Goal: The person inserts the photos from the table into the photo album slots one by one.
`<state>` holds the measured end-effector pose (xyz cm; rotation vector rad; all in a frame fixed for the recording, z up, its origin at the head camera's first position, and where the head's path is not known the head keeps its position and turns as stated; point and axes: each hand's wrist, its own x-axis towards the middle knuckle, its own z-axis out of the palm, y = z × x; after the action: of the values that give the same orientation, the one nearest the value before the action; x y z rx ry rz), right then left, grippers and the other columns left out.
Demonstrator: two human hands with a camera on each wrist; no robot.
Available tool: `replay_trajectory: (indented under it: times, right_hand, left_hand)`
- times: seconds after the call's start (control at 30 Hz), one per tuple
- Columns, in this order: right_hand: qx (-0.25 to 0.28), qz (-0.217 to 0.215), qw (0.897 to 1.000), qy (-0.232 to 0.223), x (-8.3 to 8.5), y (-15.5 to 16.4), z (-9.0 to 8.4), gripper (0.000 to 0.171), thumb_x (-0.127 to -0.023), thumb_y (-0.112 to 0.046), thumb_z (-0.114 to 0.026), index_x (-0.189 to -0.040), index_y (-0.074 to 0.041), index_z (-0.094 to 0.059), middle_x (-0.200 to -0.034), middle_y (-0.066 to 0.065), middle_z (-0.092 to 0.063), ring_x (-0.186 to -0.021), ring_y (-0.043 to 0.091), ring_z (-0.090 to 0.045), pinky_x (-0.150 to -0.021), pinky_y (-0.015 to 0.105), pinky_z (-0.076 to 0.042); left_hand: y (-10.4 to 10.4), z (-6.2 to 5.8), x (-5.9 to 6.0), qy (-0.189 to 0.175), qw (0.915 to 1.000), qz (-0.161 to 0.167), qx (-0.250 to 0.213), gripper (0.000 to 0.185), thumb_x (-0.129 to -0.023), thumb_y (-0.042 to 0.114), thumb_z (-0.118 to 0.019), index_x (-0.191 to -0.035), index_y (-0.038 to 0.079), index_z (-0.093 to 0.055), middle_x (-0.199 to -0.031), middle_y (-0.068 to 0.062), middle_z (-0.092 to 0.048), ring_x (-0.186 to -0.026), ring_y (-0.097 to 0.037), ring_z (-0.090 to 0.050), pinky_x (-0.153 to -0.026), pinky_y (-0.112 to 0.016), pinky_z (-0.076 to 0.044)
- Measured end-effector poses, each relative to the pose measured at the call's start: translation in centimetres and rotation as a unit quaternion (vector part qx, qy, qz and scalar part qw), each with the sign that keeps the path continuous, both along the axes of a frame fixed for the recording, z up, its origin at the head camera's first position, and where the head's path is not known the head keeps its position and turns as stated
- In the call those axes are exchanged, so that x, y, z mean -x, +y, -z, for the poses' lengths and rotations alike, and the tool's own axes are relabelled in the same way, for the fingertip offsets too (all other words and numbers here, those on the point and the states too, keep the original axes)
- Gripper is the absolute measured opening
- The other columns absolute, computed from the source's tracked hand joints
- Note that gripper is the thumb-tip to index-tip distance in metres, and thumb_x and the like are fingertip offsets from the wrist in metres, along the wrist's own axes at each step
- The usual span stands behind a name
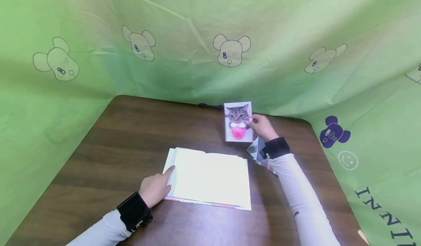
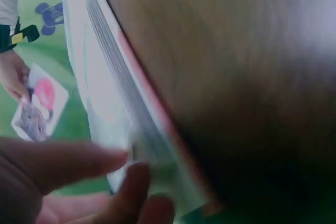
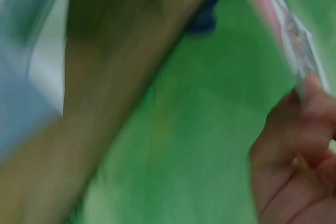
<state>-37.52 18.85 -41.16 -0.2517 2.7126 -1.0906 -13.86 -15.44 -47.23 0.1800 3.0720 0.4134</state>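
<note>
An open book (image 1: 210, 176) with blank-looking white pages lies on the table in front of me. My left hand (image 1: 154, 188) pinches its left edge, the thumb on the page side; the left wrist view shows the thumb (image 2: 89, 161) and fingertips close together at the page edges. Beyond the book, my right hand (image 1: 263, 127) holds a card (image 1: 237, 116) by its right edge, between thumb and fingers. The card pictures a tabby cat with a white bow and a pink ball shape. In the right wrist view the card (image 3: 294, 35) appears nearly edge-on and blurred.
Below my right wrist lies a grey-and-white patterned piece (image 1: 257, 149), partly hidden by the arm. A dark thin object (image 1: 210, 106) sits at the brown table's (image 1: 131, 129) far edge. Green printed cloth (image 1: 184, 74) hangs around the back and sides.
</note>
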Motion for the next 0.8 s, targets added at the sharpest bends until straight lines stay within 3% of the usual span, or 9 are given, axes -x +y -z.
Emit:
replay_trajectory:
  times: [0.07, 0.17, 0.23, 0.3, 0.4, 0.5, 0.8]
  right_hand:
    - [0.09, -0.007, 0.993, -0.082, -0.2, -1.8, 0.9, 0.039, -0.091, -0.014, -0.059, -0.124, 0.005, -0.052, -0.08, 0.006, -0.063, -0.06, 0.01, -0.057, -0.067, 0.033, -0.055]
    - [0.215, -0.005, 0.96, -0.182, -0.8, -5.1, 2.3, 0.039, -0.09, -0.001, -0.056, -0.126, 0.012, -0.047, -0.078, 0.002, -0.064, -0.064, 0.009, -0.063, -0.074, 0.031, -0.056]
    - [0.269, -0.001, 0.939, -0.215, -1.3, -7.4, 3.0, 0.035, -0.089, 0.004, -0.055, -0.121, 0.014, -0.048, -0.076, 0.002, -0.065, -0.065, 0.011, -0.065, -0.075, 0.03, -0.056]
    - [0.296, 0.0, 0.928, -0.227, -1.9, -9.5, 3.5, 0.032, -0.088, 0.005, -0.055, -0.118, 0.014, -0.05, -0.075, 0.003, -0.067, -0.067, 0.012, -0.067, -0.079, 0.033, -0.055]
    - [0.323, 0.005, 0.918, -0.232, -2.4, -12.2, 4.3, 0.029, -0.087, 0.005, -0.057, -0.115, 0.012, -0.053, -0.074, 0.004, -0.067, -0.066, 0.012, -0.068, -0.083, 0.039, -0.053]
    - [0.334, 0.012, 0.91, -0.245, -2.8, -13.7, 5.1, 0.03, -0.087, 0.005, -0.057, -0.116, 0.01, -0.053, -0.074, 0.004, -0.067, -0.065, 0.013, -0.068, -0.083, 0.04, -0.053]
    - [0.324, 0.023, 0.9, -0.292, -3.3, -14.5, 7.2, 0.032, -0.091, 0.002, -0.054, -0.122, 0.006, -0.049, -0.079, 0.005, -0.065, -0.066, 0.012, -0.068, -0.068, 0.025, -0.056]
  left_hand:
    - [0.4, 0.1, 0.6, 0.035, 0.9988, 0.028, 0.019, 0.059, -0.071, 0.02, -0.077, -0.125, 0.009, -0.056, -0.07, -0.008, -0.059, -0.064, -0.022, -0.056, -0.047, -0.034, -0.041]
    - [1.7, -0.1, 1.8, 0.071, 0.9928, 0.093, 0.027, 0.059, -0.072, 0.026, -0.078, -0.125, 0.01, -0.058, -0.103, -0.016, -0.061, -0.096, -0.03, -0.058, -0.068, -0.043, -0.051]
    - [2.7, -0.2, 2.6, 0.053, 0.9891, 0.137, 0.013, 0.058, -0.077, 0.028, -0.074, -0.129, 0.011, -0.055, -0.122, -0.019, -0.056, -0.114, -0.033, -0.053, -0.081, -0.049, -0.05]
    - [3.5, -0.2, 3.0, 0.023, 0.9856, 0.167, 0.017, 0.056, -0.081, 0.028, -0.07, -0.132, 0.013, -0.052, -0.136, -0.019, -0.048, -0.126, -0.035, -0.046, -0.089, -0.053, -0.048]
    - [4.2, 0.1, 3.2, -0.02, 0.9836, 0.176, 0.034, 0.054, -0.084, 0.028, -0.067, -0.134, 0.014, -0.051, -0.143, -0.018, -0.043, -0.132, -0.035, -0.04, -0.091, -0.053, -0.047]
    - [4.3, 0.4, 3.1, -0.032, 0.9842, 0.17, 0.041, 0.051, -0.085, 0.027, -0.064, -0.133, 0.014, -0.052, -0.142, -0.017, -0.044, -0.132, -0.033, -0.042, -0.091, -0.052, -0.048]
    - [4.5, 0.9, 3.1, -0.033, 0.9872, 0.155, 0.021, 0.05, -0.085, 0.025, -0.064, -0.133, 0.013, -0.052, -0.143, -0.017, -0.043, -0.133, -0.034, -0.041, -0.092, -0.054, -0.046]
